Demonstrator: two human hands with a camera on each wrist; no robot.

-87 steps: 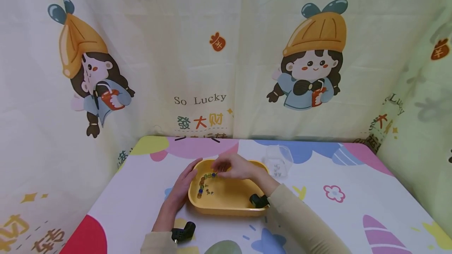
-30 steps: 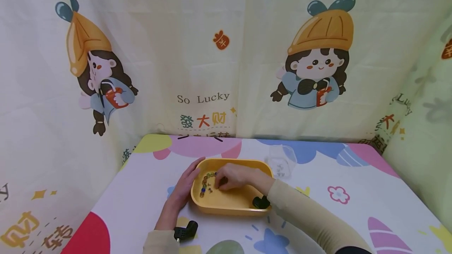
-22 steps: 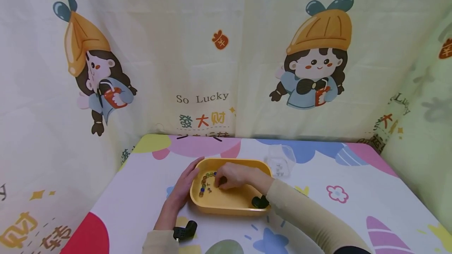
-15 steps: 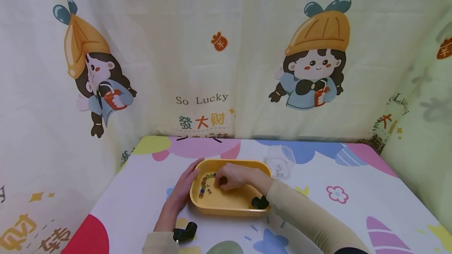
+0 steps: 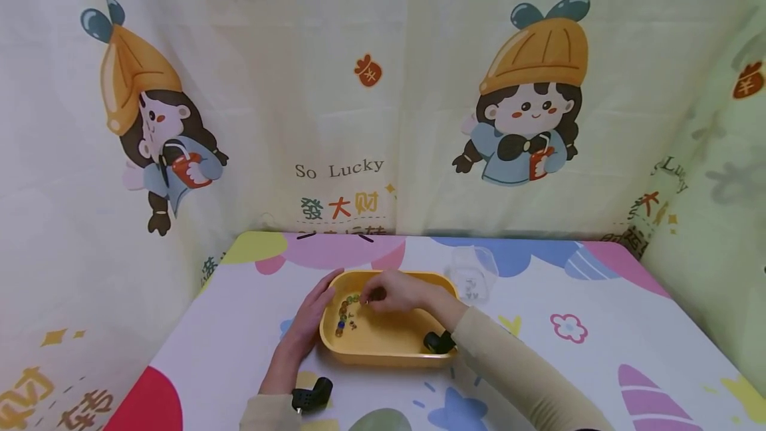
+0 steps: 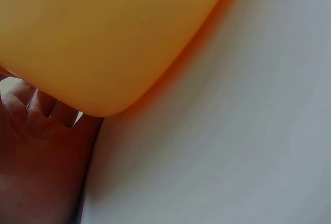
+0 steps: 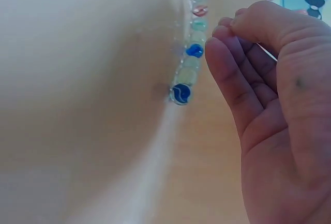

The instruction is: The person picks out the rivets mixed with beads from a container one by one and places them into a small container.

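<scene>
A yellow tray (image 5: 389,344) stands on the table, with an arc of small glass marbles (image 5: 342,316) in its left part. Several tiny objects (image 5: 352,324), too small to identify, lie inside the arc. My left hand (image 5: 310,314) rests against the tray's left outer wall, fingers extended along it. Over the tray, my right hand (image 5: 397,291) has bent fingers beside the arc's far end. In the right wrist view, thumb and fingertips come close together just beside the marbles, where a blue marble (image 7: 181,93) ends the row. Whether something small is between those fingertips is hidden.
A clear plastic box (image 5: 471,275) stands behind the tray's right corner, with small shapes visible in it. The table has a colourful printed cover (image 5: 538,364). A printed cloth (image 5: 419,118) hangs behind the table. Each wrist wears a black camera.
My right hand has moved from the tray's middle, lower down, up toward the far end of the marble arc. The left hand stays against the tray. The head view has shifted slightly.
</scene>
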